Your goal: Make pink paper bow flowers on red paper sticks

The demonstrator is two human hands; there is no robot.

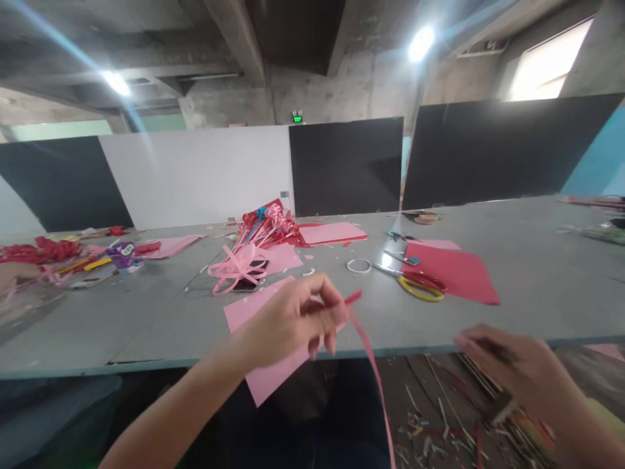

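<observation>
My left hand [297, 319] is over the table's front edge, thumb and fingers pinched on a thin paper strip [367, 345]. The strip's short red end points up past my fingertips, and its long pink tail hangs down below the table. Beneath that hand lies a pink paper sheet [261, 384], partly hidden and jutting over the edge. My right hand [512, 358] is apart at the right, near the table edge, smeared by motion; whether it holds anything is unclear. Scissors with red and yellow handles [422, 286] lie on the table between the hands, farther back.
Beyond my left hand are a looped pink paper bow [241, 267] over a dark phone-like object and a bundle of paper flowers [268, 225]. Red sheets [459, 273] and a white ring [359, 266] lie to the right. Scraps and sticks [439, 423] cover the floor.
</observation>
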